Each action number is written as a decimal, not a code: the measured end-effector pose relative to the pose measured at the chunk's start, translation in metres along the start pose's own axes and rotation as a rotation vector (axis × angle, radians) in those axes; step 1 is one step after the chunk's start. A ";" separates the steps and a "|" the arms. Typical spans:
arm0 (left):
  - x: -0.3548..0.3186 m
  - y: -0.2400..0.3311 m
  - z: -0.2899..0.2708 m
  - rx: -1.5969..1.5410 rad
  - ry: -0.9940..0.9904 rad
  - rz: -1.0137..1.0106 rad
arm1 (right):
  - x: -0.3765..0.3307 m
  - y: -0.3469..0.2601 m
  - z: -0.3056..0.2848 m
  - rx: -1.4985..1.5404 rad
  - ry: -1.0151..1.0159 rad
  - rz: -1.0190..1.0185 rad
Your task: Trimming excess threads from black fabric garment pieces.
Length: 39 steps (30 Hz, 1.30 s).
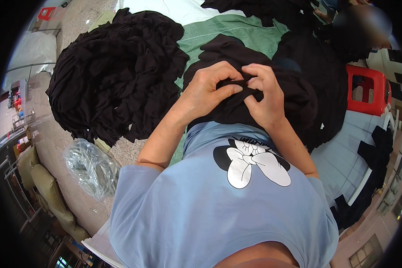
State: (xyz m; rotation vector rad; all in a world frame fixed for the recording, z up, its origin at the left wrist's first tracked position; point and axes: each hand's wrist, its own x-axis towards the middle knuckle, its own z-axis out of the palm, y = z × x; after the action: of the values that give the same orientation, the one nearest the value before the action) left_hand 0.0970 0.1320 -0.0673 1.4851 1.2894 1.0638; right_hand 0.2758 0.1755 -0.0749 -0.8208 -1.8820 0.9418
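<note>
A piece of black cloth (pixel 228 52) lies bunched over my lap. My left hand (pixel 212 87) pinches a fold of it between thumb and fingers. Close beside it, my right hand (pixel 265 94) grips the same fold with curled fingers, so the cloth is gathered between the two hands. Exactly what edge or seam sits between the fingertips is too dark to make out. To the left rises a large heap of black fabric pieces (pixel 116 71). More black cloth (pixel 328 98) spreads to the right of my hands.
Green sheeting (pixel 210 33) lies under the cloth. A red plastic stool (pixel 366 91) stands at the right, near another person (pixel 362 31). A clear plastic bag (pixel 91 167) rests on the floor at the left, beside stuffed tan sacks (pixel 49 187). Black cloth also hangs by a white panel (pixel 344 174).
</note>
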 end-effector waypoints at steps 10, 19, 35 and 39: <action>0.002 -0.015 0.009 0.079 0.026 -0.004 | -0.005 0.021 -0.006 -0.094 -0.090 -0.032; 0.004 -0.019 0.021 0.626 0.293 0.507 | -0.001 0.018 -0.008 -0.103 -0.090 -0.053; 0.010 -0.055 -0.019 -0.757 0.192 -0.312 | 0.010 0.038 -0.010 -0.425 -0.225 -0.093; 0.010 -0.057 -0.014 -0.833 0.230 -0.339 | 0.017 0.020 -0.004 -0.496 -0.259 -0.368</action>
State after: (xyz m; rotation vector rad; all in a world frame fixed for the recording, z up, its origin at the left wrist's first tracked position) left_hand 0.0706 0.1473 -0.1185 0.5152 0.9978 1.3336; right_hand 0.2760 0.2004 -0.0838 -0.6129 -2.4390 0.3646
